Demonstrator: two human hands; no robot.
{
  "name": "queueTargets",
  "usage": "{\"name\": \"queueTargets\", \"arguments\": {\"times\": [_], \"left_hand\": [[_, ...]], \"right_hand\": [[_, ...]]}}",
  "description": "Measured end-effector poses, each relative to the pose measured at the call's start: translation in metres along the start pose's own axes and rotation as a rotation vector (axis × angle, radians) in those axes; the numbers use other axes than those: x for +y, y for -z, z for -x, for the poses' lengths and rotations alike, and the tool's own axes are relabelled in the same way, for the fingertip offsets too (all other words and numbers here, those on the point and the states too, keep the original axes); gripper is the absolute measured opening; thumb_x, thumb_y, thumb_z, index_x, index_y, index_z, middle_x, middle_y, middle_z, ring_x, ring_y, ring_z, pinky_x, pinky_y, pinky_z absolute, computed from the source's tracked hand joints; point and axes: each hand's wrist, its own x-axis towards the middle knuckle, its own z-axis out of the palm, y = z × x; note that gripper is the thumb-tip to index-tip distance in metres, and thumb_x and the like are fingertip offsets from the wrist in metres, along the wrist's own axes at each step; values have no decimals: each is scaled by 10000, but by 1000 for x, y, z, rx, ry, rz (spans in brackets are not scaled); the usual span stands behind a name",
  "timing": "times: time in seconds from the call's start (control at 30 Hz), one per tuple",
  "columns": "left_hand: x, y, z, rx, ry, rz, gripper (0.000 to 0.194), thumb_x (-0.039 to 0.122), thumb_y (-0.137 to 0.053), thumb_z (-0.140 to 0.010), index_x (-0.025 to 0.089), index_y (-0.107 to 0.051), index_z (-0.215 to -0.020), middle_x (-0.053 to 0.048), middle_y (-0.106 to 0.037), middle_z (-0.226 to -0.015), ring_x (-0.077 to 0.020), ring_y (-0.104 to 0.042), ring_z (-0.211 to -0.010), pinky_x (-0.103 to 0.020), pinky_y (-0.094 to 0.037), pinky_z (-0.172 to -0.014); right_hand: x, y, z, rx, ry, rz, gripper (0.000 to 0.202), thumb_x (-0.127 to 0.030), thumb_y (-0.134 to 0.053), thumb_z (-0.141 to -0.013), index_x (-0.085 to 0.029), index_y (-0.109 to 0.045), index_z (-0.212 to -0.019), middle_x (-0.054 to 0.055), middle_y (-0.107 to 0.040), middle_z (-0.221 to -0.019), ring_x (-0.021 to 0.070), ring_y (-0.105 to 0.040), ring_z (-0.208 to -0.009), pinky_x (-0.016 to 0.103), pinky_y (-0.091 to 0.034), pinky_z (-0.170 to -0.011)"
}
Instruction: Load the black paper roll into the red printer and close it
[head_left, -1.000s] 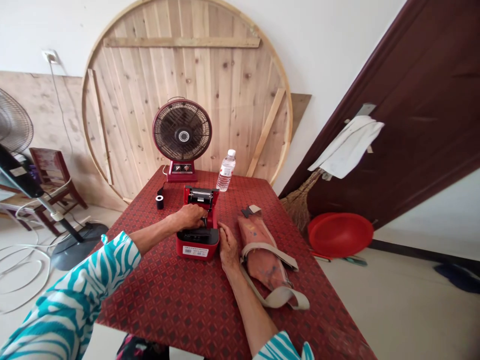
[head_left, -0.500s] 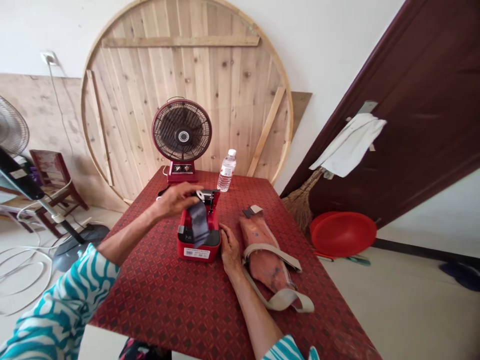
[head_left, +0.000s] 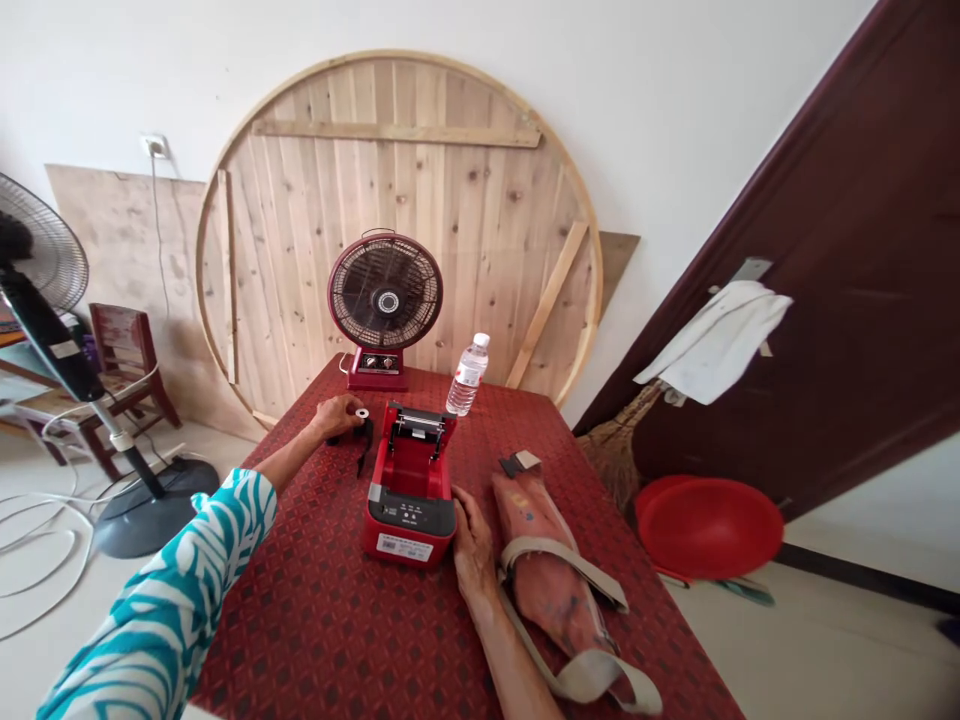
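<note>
A red and black label printer (head_left: 409,525) stands on the table with its lid tipped up at the back and its red inner bay bare. My left hand (head_left: 336,416) is beyond its left side, fingers closed on a small roll of dark film (head_left: 364,428) with a white core. A dark strip trails from the roll towards the tabletop. Against the printer's right side rests my right hand (head_left: 474,550), its fingers bent and pressed to the casing. Right of that hand lies a worn reddish pouch (head_left: 551,560) with a pale strap.
The table (head_left: 322,620) has a red patterned cover. At its far end are a red fan (head_left: 386,310) and a water bottle (head_left: 469,375). A standing fan (head_left: 75,370) is on the floor at left, red basins (head_left: 709,527) at right. A large wooden disc (head_left: 450,190) leans behind.
My left hand has carried the roll of dark film from above the printer to the table area left of it. The printer's bay is uncovered. My right hand stays at the printer's side.
</note>
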Motion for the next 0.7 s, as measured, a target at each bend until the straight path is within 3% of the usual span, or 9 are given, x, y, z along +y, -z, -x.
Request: {"name": "queueTargets", "arguments": {"times": [0.1, 0.23, 0.33, 0.43, 0.57, 0.7], "left_hand": [[-3, -5, 0, 5, 1, -74, 139, 232, -692, -639, 243, -691, -778, -9, -731, -798, -276, -649, -919, -470, -372, -943], [-6, -2, 5, 20, -53, -119, 255, 282, -704, -658, 256, -698, -912, -39, -722, -971, -305, -599, -1047, -474, -339, -987], [-19, 6, 19, 182, -73, 30, 364, 355, -603, -762, 226, -623, -1102, -72, -665, -1133, -264, -579, -1091, -411, -396, -972], [-41, 8, 38, 372, 33, 275, 343, 321, -512, -799, 185, -558, -1110, -85, -655, -1095, -217, -617, -1003, -358, -475, -891], [-58, -2, 55, 313, 109, 315, 373, 294, -630, -693, 173, -548, -1036, -82, -667, -1000, -218, -646, -897, -349, -524, -795], [-55, -15, 54, 250, 159, 298, 419, 342, -698, -656, 179, -555, -1014, -69, -676, -971, -230, -652, -900, -363, -525, -799]], "right_hand": [[-1, 0, 0, -11, 2, 4, 430, -492, -458, -854, -205, -633, -1122, 83, -675, -1162, 248, -600, -1098, 384, -440, -956], [-2, 1, 1, 1, -1, 2, 423, -488, -469, -849, -209, -637, -1119, 78, -675, -1166, 247, -595, -1104, 387, -429, -972], [-1, 0, 1, 10, -12, -29, 426, -495, -481, -839, -211, -641, -1113, 77, -674, -1167, 243, -604, -1085, 381, -439, -961], [1, 0, 0, 12, -11, -50, 438, -507, -497, -823, -205, -646, -1105, 84, -680, -1155, 246, -611, -1071, 378, -452, -942], [1, -1, 0, 3, -5, -44, 437, -502, -488, -829, -207, -642, -1112, 85, -676, -1166, 247, -604, -1092, 378, -445, -950], [-4, -1, 2, 15, -6, -31, 447, -509, -484, -824, -204, -642, -1110, 83, -678, -1162, 242, -608, -1082, 367, -447, -942]]}}
